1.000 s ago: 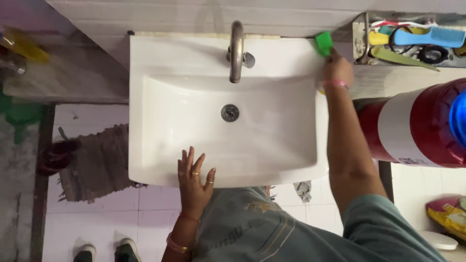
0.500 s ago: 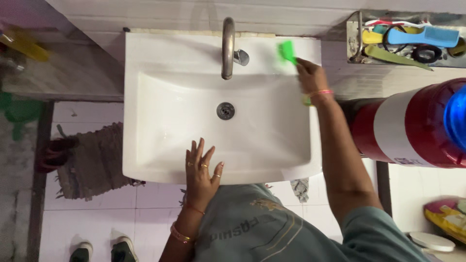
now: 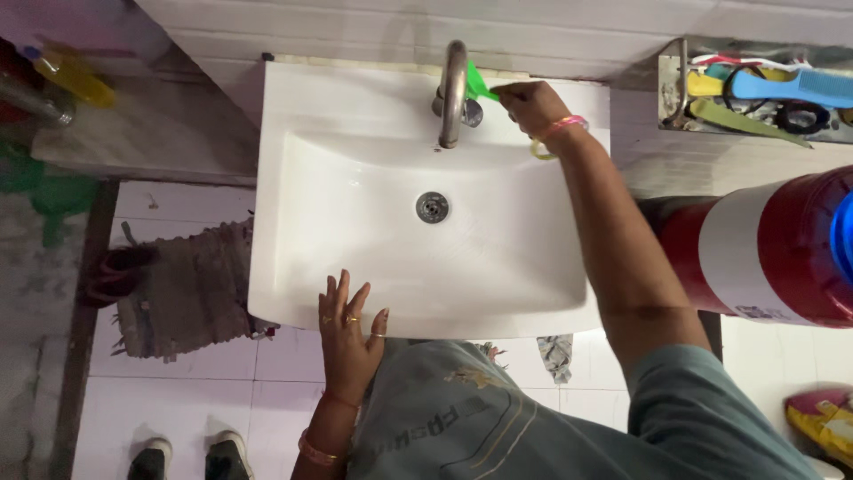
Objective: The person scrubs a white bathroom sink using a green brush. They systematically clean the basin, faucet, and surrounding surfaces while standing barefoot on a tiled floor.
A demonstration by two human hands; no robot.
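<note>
A white wash basin fills the middle of the view, with a metal tap at its back and a drain in the bowl. My right hand grips a green scrub pad and presses it against the back ledge right beside the tap. My left hand rests flat on the basin's front rim, fingers spread, holding nothing.
A wall rack with combs and brushes hangs at the upper right. A large red and white container stands right of the basin. A stone shelf with a yellow bottle lies left. A brown mat and shoes are on the tiled floor.
My right hand has swept the green pad leftward along the basin's back ledge, from the right corner to the tap. My left hand stays on the front rim.
</note>
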